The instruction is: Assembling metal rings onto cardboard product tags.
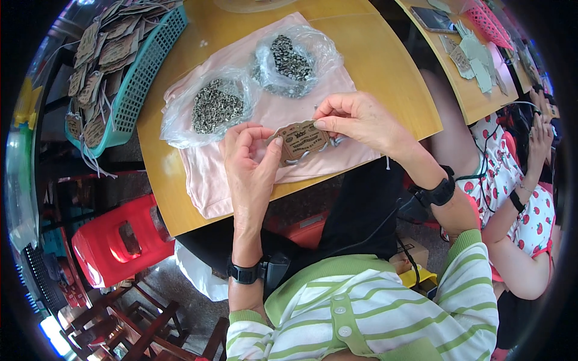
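Note:
A brown cardboard tag (pixel 296 147) with a scalloped edge and dark print is stretched between my two hands over a pink cloth (pixel 211 180). My left hand (pixel 248 153) pinches its left side between thumb and fingers. At the upper right corner, my right hand (pixel 352 120) grips it between thumb and forefinger; a tiny piece shows by the fingertips, too small to name. White string loops hang along the tag's lower edge. Beyond my hands lie two clear plastic bags, the left bag (pixel 174 123) and the right bag (pixel 325 54), both opened and holding many small metal pieces.
The cloth lies on a yellow wooden table (pixel 385 66). At the far left, a teal basket (pixel 129 102) is heaped with strung tags. A red plastic stool (pixel 96 246) stands at the left. To the right, another person's hand (pixel 539 141) is near a second table (pixel 490 105) with cards, a phone and a pink basket.

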The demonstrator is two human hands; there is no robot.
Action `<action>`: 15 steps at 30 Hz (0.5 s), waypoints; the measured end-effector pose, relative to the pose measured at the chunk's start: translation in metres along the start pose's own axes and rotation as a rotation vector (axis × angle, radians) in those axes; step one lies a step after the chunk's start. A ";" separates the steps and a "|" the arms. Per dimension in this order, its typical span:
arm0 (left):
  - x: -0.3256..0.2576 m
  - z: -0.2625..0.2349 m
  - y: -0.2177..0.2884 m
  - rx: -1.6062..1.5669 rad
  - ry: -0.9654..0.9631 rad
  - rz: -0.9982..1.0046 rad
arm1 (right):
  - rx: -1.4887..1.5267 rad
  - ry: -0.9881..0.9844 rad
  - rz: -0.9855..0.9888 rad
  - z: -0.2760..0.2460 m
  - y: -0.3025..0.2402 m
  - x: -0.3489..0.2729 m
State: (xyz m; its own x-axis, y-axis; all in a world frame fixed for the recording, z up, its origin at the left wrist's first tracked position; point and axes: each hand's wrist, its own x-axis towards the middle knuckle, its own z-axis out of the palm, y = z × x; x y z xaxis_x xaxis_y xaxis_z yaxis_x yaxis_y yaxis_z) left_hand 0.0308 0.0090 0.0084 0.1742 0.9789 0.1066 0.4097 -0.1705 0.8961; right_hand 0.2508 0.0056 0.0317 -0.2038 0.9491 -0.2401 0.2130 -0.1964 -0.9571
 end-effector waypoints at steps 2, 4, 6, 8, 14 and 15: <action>0.003 0.007 -0.001 0.126 0.039 0.058 | -0.019 0.046 0.006 -0.001 0.007 0.002; 0.003 0.013 0.002 0.233 0.069 0.119 | -0.058 0.069 -0.029 -0.002 0.009 0.002; 0.002 0.018 0.009 0.339 0.097 0.181 | -0.097 0.092 -0.062 -0.003 0.009 0.001; 0.000 0.020 0.016 0.451 0.111 0.333 | -0.255 0.144 -0.040 -0.003 0.003 0.004; -0.015 0.026 0.020 0.488 -0.200 0.462 | -0.225 0.117 -0.080 -0.006 0.007 0.002; -0.018 0.026 0.025 0.527 -0.201 0.442 | -0.225 0.120 -0.071 -0.009 0.009 0.001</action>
State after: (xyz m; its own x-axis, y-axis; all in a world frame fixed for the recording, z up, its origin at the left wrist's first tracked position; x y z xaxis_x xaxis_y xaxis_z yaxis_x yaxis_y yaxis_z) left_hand 0.0615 -0.0155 0.0172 0.5646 0.7747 0.2848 0.6318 -0.6276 0.4549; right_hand 0.2614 0.0066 0.0241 -0.1138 0.9836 -0.1399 0.4123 -0.0813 -0.9074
